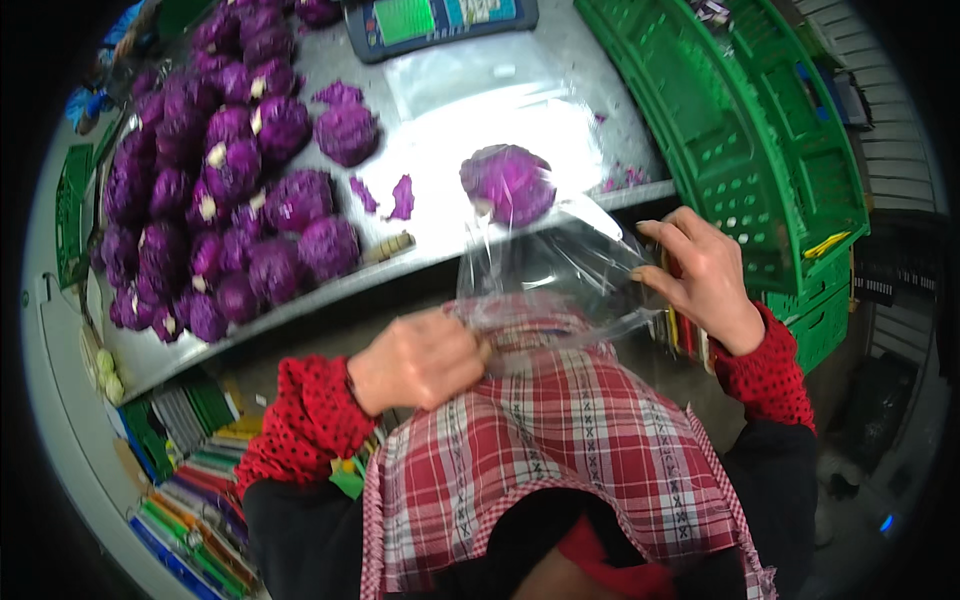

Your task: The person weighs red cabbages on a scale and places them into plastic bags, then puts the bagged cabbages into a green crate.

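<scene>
A clear plastic bag (555,262) stretches between my two hands, in front of my checked apron (540,420). My left hand (424,360) is closed on the near left part of its edge. At the right edge of the bag, my right hand (697,274) has thumb and finger apart, with film touching the thumb; whether it grips is unclear. Clear film covers a red cabbage (514,184) resting at the metal table's (442,157) front edge. To the left stands a pile of red cabbages (232,165). One cabbage (346,133) sits apart from it, beside loose purple leaf pieces (403,197).
A digital scale (442,21) stands at the back of the table. Green plastic crates (720,135) border the right side. A tan ridged piece (390,246) lies by the front edge. Coloured folders or flat sheets (195,517) fill the lower left. Another person's blue-gloved hand (86,105) shows far left.
</scene>
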Demonstrator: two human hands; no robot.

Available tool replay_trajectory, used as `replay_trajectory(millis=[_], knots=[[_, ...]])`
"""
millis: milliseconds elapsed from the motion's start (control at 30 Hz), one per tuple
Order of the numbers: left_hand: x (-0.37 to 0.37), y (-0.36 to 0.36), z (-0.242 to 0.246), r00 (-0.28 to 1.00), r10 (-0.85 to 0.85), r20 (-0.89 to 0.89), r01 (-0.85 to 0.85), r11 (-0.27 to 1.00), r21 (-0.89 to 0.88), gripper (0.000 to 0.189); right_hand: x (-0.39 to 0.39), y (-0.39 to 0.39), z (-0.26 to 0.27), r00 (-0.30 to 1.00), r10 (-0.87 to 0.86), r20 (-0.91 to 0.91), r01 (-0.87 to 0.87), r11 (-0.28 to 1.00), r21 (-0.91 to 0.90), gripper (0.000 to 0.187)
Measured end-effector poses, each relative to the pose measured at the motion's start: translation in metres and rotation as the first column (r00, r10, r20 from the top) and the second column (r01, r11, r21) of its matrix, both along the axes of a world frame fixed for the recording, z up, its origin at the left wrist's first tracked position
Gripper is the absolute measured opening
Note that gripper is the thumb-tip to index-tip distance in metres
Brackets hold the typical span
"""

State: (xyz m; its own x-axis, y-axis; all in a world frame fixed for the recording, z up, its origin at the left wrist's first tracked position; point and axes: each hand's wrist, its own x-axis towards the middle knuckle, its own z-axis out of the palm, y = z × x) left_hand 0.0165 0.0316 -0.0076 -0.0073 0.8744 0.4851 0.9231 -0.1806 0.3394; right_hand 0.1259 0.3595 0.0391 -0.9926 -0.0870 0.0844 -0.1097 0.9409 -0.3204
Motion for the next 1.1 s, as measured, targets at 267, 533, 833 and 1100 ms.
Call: replay_trajectory(millis=[267, 533, 833, 1100], knots=[[0.01, 0.01, -0.001, 0.98, 0.121, -0.157, -0.112, 0.992, 0.066, 0.019, 0.006, -0.109, -0.056, 0.94, 0.326, -0.099, -0.324, 0.767, -0.554, 0.021], [0.002, 0.015, 0.017, 0.991, 0.074, -0.107, -0.077, 0.997, -0.016, 0.025, 0.046, -0.092, 0.001, 0.883, 0.463, -0.078, -0.245, 0.312, -0.918, 0.009], [-0.004, 0.001, 0.03, 0.987, 0.152, -0.058, -0.15, 0.988, 0.047, 0.025, 0.015, -0.088, 0.038, 0.915, 0.145, -0.376, -0.346, 0.76, -0.551, 0.024], [-0.006, 0.006, 0.026, 0.908, 0.414, -0.065, -0.41, 0.91, 0.063, 0.04, -0.003, -0.124, 0.005, 0.824, 0.531, -0.201, -0.548, 0.655, -0.52, 0.016]])
